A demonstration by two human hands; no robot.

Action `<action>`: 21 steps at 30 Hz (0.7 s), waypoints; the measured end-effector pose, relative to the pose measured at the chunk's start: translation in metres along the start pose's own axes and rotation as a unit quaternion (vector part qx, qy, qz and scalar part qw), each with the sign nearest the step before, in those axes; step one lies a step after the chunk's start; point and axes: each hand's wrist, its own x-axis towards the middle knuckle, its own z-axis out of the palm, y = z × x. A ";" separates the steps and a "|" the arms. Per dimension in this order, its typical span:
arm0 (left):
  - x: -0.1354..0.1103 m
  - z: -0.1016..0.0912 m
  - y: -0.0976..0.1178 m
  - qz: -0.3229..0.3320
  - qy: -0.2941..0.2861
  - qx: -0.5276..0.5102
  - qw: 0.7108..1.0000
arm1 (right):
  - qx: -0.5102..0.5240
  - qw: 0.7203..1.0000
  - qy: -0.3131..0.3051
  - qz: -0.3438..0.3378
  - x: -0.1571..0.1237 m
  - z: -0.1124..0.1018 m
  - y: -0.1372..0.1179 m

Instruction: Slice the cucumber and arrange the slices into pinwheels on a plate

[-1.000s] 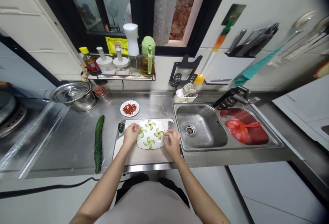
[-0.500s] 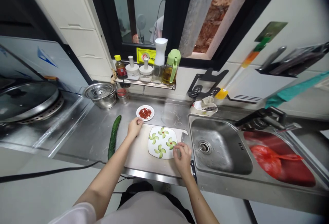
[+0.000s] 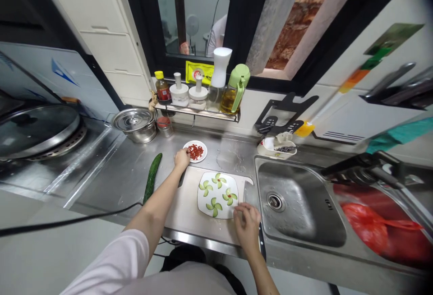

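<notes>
Left fingers (image 3: 184, 152) are at the left edge of a red-bits dish (image 3: 204, 151).
Right fingers (image 3: 244, 209) curl beside the square plate (image 3: 218, 194); both grips unclear.

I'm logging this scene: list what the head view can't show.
In the head view:
Left hand: detail too small to tell whether it pinches any chopped red pieces.
Red plastic bag: blurred, any contents hidden by its plastic.
Round glass-lidded pan: cut off by left edge.
Black-handled steel knife: middle hidden by right hand.

Hands (image 3: 247, 223) are bare, the short-sleeved top (image 3: 118, 259) pale, the legwear (image 3: 184, 255) dark.
</notes>
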 end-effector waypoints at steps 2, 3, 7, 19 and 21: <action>0.005 0.004 0.001 0.002 -0.004 0.010 1.000 | -0.004 1.000 -0.006 0.001 -0.001 -0.002 0.003; 0.007 0.005 0.002 0.003 -0.004 0.014 1.000 | -0.007 1.000 -0.010 0.000 -0.001 -0.002 0.004; 0.013 0.011 0.001 0.010 -0.004 0.028 1.000 | -0.017 1.000 -0.014 0.003 -0.002 -0.004 0.007; 0.019 0.022 -0.004 0.022 -0.018 0.053 0.998 | -0.010 1.000 -0.019 0.013 -0.001 -0.003 0.010; 0.018 0.021 -0.004 0.022 -0.012 0.047 0.999 | -0.010 1.000 -0.024 0.016 -0.002 -0.003 0.009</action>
